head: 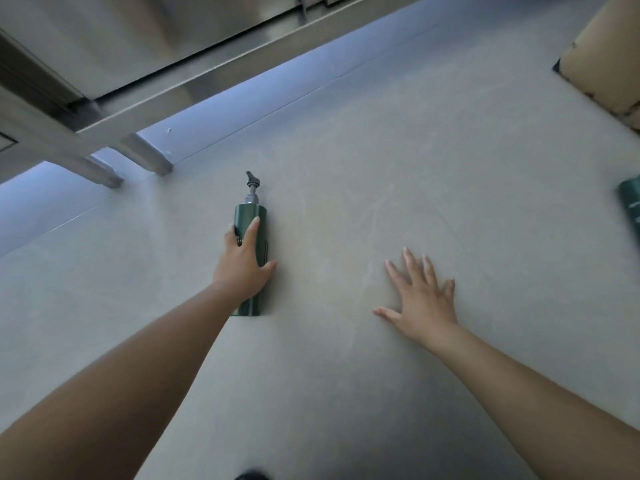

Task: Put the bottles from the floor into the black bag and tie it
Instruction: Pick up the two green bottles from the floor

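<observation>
Head view: a dark green pump bottle (250, 213) is seen lying on the grey floor (381, 168), and it is gripped around its body by the left hand (242, 268). The right hand (424, 299) is held flat with fingers spread, and nothing is held in it. A second green bottle (632, 206) is seen at the right edge.

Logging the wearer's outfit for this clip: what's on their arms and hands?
Nothing worn shows. The left forearm and right forearm are bare, with no sleeves in frame. The left hand and right hand show no gloves, rings or watch.
</observation>
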{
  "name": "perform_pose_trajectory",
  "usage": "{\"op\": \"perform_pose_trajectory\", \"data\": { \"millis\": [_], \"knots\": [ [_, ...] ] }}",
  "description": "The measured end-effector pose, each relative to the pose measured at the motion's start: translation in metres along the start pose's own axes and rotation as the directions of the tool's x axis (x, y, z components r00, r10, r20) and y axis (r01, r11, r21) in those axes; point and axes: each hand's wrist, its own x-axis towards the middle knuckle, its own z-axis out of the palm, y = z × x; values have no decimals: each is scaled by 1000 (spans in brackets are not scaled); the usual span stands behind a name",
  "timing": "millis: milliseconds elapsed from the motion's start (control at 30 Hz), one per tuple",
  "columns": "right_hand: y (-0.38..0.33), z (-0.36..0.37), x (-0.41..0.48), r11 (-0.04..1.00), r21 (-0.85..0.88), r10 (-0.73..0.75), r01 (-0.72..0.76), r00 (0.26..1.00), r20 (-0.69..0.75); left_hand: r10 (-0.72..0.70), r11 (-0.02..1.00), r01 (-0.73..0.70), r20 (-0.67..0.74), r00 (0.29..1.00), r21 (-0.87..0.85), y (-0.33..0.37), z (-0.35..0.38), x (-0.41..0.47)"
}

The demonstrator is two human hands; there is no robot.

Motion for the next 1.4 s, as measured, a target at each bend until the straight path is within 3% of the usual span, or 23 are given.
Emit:
{"op": "perform_pose_trajectory", "data": {
  "millis": [367, 567, 767, 1067, 1233, 1400],
  "knots": [
    [7, -11, 1, 998, 56, -38, 37, 999, 10, 26, 1000, -26, 37, 999, 8, -5, 4, -6],
    [42, -87, 0, 965, -27, -261, 260, 956, -135, 193, 976, -200, 84, 978, 89, 36, -19, -18],
    [84, -157, -15, 955, -98, -294, 278, 925, -239, 350, 934, -348, -11, 937, 85, 113, -58, -30],
    [159, -160, -43, 972, 193, -55, 135, 927, -370, 496, 854, -496, 37, 867, 155, 254, -62, -39],
    [244, -131, -64, 988, 125, 125, -93, 952, -280, 561, 822, -566, 79, 824, 64, 304, -2, -66],
    [316, -112, -81, 943, 152, 327, -297, 914, -240, 577, 809, -586, 128, 807, 51, 317, 43, -80]
  ]
}}
